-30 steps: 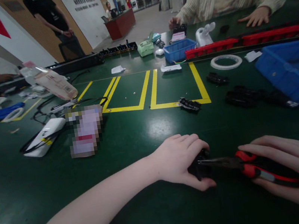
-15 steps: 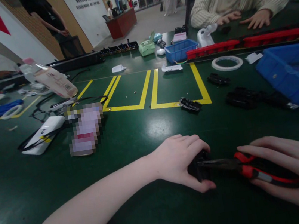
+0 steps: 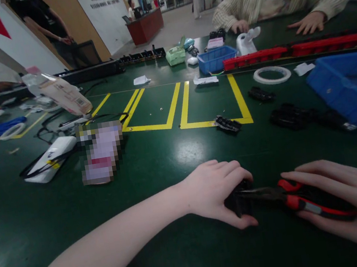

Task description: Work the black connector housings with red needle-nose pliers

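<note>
My left hand (image 3: 217,195) is wrapped around a small black plastic part (image 3: 238,200) on the green table, partly hidden under its fingers. In my right hand (image 3: 355,204) are long-nose pliers (image 3: 303,204) with red and black handles. Their narrow jaws point left and reach the black part between my left thumb and fingers. Whether the jaws grip it I cannot tell. Beyond the hands lies another black plastic piece (image 3: 227,124), across a yellow tape line.
More black parts (image 3: 289,116) lie near a large blue bin (image 3: 354,87) at right. A tape roll (image 3: 272,75), a smaller blue basket (image 3: 216,59) and a long red strip (image 3: 287,51) sit farther back. Leftward are a phone (image 3: 103,152), a white power bank (image 3: 50,160) and a bottle (image 3: 63,93). A person sits opposite.
My right hand and the pliers have shifted very slightly left and up. My left hand stays in place around the black part. The person opposite has drawn one hand back to the left.
</note>
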Demonstrator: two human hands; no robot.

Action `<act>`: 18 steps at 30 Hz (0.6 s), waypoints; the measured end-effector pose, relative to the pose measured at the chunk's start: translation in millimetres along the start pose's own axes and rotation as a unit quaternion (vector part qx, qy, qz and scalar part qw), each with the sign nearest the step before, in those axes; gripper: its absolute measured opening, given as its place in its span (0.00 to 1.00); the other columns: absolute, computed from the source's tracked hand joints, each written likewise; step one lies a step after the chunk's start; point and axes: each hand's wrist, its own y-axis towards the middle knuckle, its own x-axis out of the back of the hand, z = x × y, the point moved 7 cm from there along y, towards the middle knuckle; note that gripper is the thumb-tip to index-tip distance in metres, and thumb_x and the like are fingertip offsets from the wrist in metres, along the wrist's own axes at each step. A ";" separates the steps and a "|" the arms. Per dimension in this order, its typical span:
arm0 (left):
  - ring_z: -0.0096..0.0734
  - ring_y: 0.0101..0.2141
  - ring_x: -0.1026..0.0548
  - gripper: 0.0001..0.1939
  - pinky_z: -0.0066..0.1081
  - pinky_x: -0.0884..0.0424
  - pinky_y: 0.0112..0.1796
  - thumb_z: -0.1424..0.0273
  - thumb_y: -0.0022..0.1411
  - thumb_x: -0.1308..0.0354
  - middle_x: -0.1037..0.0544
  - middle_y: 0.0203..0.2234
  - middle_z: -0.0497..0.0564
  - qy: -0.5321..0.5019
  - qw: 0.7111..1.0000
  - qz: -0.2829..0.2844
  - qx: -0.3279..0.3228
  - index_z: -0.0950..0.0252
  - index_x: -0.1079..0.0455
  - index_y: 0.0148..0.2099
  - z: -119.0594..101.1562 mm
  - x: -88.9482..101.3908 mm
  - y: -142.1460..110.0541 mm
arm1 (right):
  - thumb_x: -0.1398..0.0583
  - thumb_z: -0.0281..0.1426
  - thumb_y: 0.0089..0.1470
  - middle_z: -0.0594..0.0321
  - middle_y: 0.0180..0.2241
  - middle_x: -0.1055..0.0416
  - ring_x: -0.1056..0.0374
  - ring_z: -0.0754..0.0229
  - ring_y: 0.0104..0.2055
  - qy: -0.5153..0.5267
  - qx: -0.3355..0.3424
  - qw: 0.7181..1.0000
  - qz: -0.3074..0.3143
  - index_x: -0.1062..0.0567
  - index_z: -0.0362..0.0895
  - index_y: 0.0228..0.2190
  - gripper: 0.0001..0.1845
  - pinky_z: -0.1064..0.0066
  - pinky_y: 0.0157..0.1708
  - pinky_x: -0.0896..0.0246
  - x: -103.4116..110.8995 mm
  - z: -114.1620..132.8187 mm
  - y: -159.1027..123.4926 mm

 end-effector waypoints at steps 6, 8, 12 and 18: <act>0.31 0.35 0.27 0.32 0.29 0.36 0.31 0.51 0.51 0.37 0.26 0.40 0.52 -0.008 1.000 0.000 -0.018 0.68 0.38 0.50 -4.6 2.4 0.7 | 0.39 0.39 0.48 0.57 0.41 0.28 0.28 0.50 0.37 0.005 -0.015 1.000 -0.012 0.31 0.53 0.53 0.28 0.62 0.29 0.28 1.0 -0.2 -5.3; 0.32 0.35 0.26 0.33 0.29 0.35 0.31 0.52 0.51 0.36 0.26 0.40 0.52 -0.009 1.000 0.003 -0.023 0.68 0.38 0.51 -5.5 2.9 1.1 | 0.40 0.38 0.49 0.58 0.43 0.29 0.29 0.48 0.39 0.010 -0.037 0.999 -0.012 0.33 0.55 0.54 0.29 0.58 0.31 0.29 1.0 -0.8 -7.9; 0.33 0.36 0.26 0.33 0.29 0.35 0.31 0.52 0.50 0.36 0.26 0.41 0.53 -0.013 1.000 -0.001 -0.025 0.69 0.37 0.51 -5.4 4.0 1.2 | 0.42 0.35 0.53 0.58 0.44 0.31 0.31 0.47 0.42 0.022 -0.065 0.998 0.003 0.36 0.58 0.56 0.28 0.55 0.37 0.33 -0.4 0.5 -9.2; 0.34 0.37 0.26 0.32 0.29 0.36 0.32 0.52 0.52 0.38 0.25 0.40 0.53 -0.011 0.999 0.009 -0.029 0.69 0.37 0.51 -6.3 2.0 1.1 | 0.42 0.39 0.54 0.58 0.45 0.31 0.31 0.48 0.42 0.039 -0.068 0.997 0.021 0.34 0.57 0.55 0.25 0.57 0.35 0.31 -3.2 0.5 -5.8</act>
